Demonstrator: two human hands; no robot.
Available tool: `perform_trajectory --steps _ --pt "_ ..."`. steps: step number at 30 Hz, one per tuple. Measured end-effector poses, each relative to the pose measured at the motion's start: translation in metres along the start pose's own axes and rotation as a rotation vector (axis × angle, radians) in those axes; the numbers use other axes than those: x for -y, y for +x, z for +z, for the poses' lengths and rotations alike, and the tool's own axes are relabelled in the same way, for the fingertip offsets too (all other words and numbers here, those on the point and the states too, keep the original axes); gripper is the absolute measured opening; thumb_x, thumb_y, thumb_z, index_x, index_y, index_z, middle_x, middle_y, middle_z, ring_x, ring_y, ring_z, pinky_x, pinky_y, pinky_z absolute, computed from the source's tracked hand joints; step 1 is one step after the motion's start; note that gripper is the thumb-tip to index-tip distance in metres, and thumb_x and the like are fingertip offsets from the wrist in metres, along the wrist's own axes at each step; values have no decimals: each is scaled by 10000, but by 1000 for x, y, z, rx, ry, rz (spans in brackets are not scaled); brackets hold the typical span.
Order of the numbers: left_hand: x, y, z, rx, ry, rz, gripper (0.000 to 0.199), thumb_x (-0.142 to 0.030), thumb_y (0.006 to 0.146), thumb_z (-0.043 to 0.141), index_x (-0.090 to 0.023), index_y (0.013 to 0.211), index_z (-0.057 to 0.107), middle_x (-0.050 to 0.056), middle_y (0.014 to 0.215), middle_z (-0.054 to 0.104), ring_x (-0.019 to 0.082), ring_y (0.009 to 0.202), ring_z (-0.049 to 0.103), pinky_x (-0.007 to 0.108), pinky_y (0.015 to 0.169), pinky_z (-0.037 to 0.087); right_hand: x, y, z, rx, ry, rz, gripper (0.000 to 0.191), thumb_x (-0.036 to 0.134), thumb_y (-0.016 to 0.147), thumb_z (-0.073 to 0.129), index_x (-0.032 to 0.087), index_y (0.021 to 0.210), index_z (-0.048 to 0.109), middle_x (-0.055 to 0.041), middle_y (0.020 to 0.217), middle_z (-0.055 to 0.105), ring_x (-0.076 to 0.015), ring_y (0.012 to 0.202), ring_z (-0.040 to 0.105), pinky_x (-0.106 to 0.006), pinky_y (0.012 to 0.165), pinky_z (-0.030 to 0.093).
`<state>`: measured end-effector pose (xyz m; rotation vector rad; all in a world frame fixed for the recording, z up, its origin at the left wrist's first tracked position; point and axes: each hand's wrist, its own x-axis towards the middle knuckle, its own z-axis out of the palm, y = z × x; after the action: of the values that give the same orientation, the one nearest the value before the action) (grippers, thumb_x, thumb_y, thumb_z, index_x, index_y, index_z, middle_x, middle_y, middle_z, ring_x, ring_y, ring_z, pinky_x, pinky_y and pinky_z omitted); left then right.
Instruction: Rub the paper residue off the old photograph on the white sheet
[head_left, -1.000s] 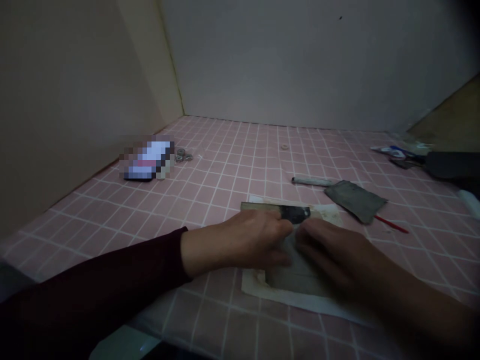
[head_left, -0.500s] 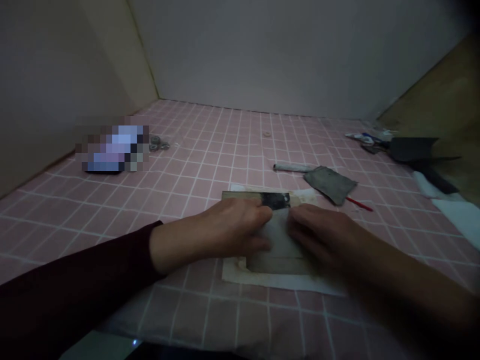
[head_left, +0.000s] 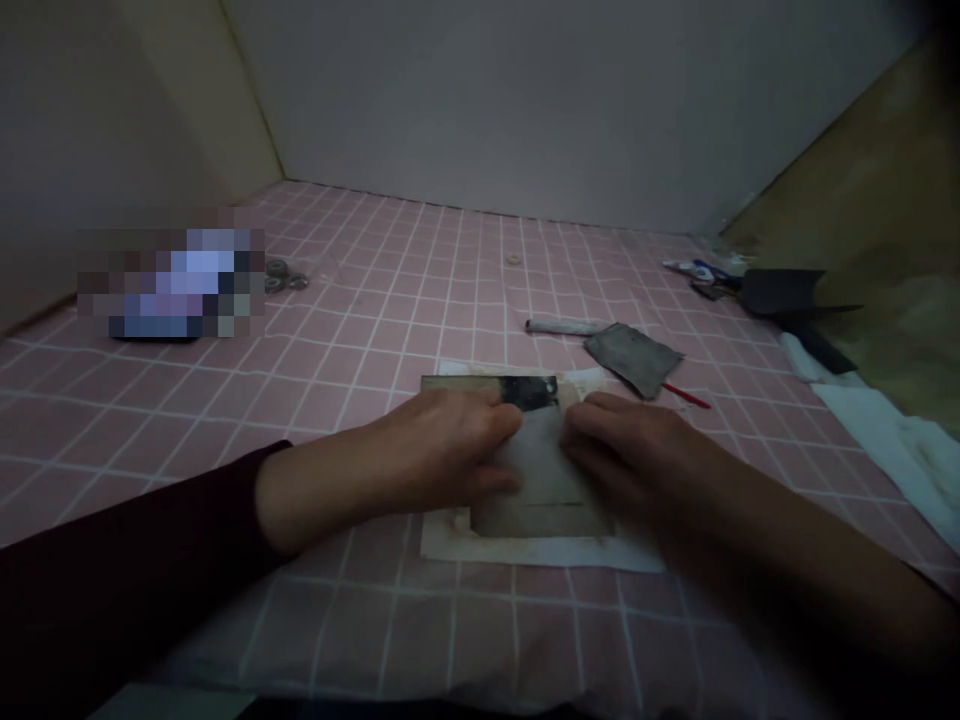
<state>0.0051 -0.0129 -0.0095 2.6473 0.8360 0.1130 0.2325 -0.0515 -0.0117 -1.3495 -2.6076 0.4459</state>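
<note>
I'm watching through the head camera, and here are both hands, close together over the work: the left hand [head_left: 457,450] lies palm down with its fingers bent, the right hand [head_left: 626,440] faces it, knuckles curled and smeared by blur. From here I can't tell whether either one is clenched on something or merely pressing. Right under and between them sits a flat grey slab [head_left: 540,522], its near edge showing below the fingers, and the upper part between the hands looks paler. Just beyond the left fingertips I've got a strip with a black end [head_left: 529,392], a small light spot near its corner. Beneath it all, a stained white cloth [head_left: 480,550] pokes out on the near side and the far side of the grip. Past the right hand, near it, I see a grey pad [head_left: 637,360], a pale tube [head_left: 562,327] touching or just beside it, and a red stick [head_left: 686,397] at its near corner. Well away from the left hand, far off to its left, there's a pixelated phone [head_left: 180,285] with little metal rings [head_left: 279,275] beside it, all on pink checked cloth [head_left: 360,260].
</note>
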Motion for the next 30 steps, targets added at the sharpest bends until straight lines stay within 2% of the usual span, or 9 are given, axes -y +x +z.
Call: perform_trajectory --steps 4,6,10,16,21,23,27,30 --pt "2 -1 1 -27 -8 17 179 -296 813 649 -174 786 521 10 851 575 141 711 548 265 615 408 8 6 8 -85 77 -67 84 164 916 468 198 841 453 -15 804 545 -139 692 503 -267 621 372" --pt "2 -1 1 -28 -10 22 185 -293 820 647 -173 780 513 8 844 573 138 706 545 261 612 398 8 5 7 -63 81 -80 122 164 926 452 203 811 440 -14 797 536 -137 688 499 -269 627 374" --pt "1 0 0 -11 -1 23 212 -314 825 658 -174 774 506 7 832 564 138 691 539 261 599 384 2 0 0 12 11 0 180 157 920 456 207 751 424 -11 779 526 -139 678 499 -275 627 368" --pt "1 0 1 -13 1 8 142 -269 804 638 -169 804 537 14 841 577 150 715 560 278 632 421 12 8 8 -99 83 -78 101 165 925 452 199 830 451 -18 803 538 -141 702 493 -265 628 374" --pt "1 1 0 -2 -1 13 227 -323 813 670 -173 761 508 9 827 569 134 681 535 260 599 387 -1 2 1 -23 23 -21 158 155 913 456 203 762 441 -17 781 539 -144 694 502 -273 628 370" --pt "1 1 0 -5 2 20 234 -329 815 670 -174 762 504 13 830 568 138 687 533 259 599 381 -1 2 1 -38 14 8 144 159 907 464 205 772 449 -18 785 545 -148 695 511 -276 626 369" --pt "1 1 0 11 0 -5 178 -286 806 655 -170 785 521 18 850 574 149 717 550 266 626 396 10 8 8 -105 74 -54 89 174 916 464 201 831 458 -13 784 543 -140 675 496 -270 614 361" --pt "1 0 0 11 -6 -5 189 -303 815 655 -171 788 522 14 853 569 148 720 551 275 634 400 9 6 4 -62 56 -68 154 176 931 437 201 778 436 -16 777 530 -139 680 491 -271 624 362"
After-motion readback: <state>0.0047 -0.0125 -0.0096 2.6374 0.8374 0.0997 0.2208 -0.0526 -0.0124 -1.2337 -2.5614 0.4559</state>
